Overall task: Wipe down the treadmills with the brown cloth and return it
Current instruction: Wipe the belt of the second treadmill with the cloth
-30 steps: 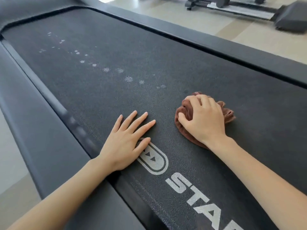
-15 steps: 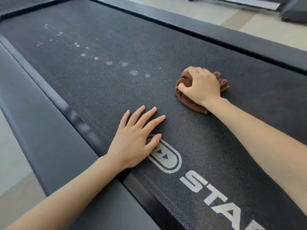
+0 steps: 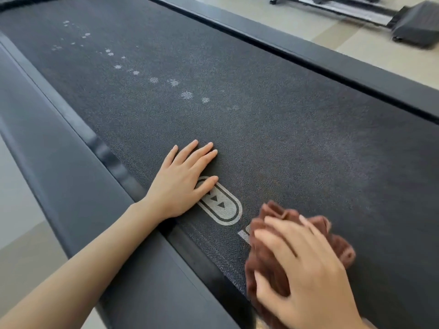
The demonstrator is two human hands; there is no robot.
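A dark treadmill belt (image 3: pixel 273 119) fills the view, with a line of pale dried spots (image 3: pixel 186 95) running up its left half. My right hand (image 3: pixel 306 271) presses the crumpled brown cloth (image 3: pixel 268 269) onto the belt at the lower right, covering most of the white lettering; hand and cloth are motion-blurred. My left hand (image 3: pixel 180 184) lies flat on the belt with fingers apart, its thumb on the white oval arrow logo (image 3: pixel 223 207). It holds nothing.
Grey side rails run along the belt, one on the left (image 3: pixel 71 162) and one on the right (image 3: pixel 332 60). Beyond the right rail is beige floor, with another machine's dark base (image 3: pixel 415 22) at the top right corner.
My right hand has dragged the cloth from mid-belt, near the spots, back toward me to the lettering beside the logo. My left hand has stayed planted.
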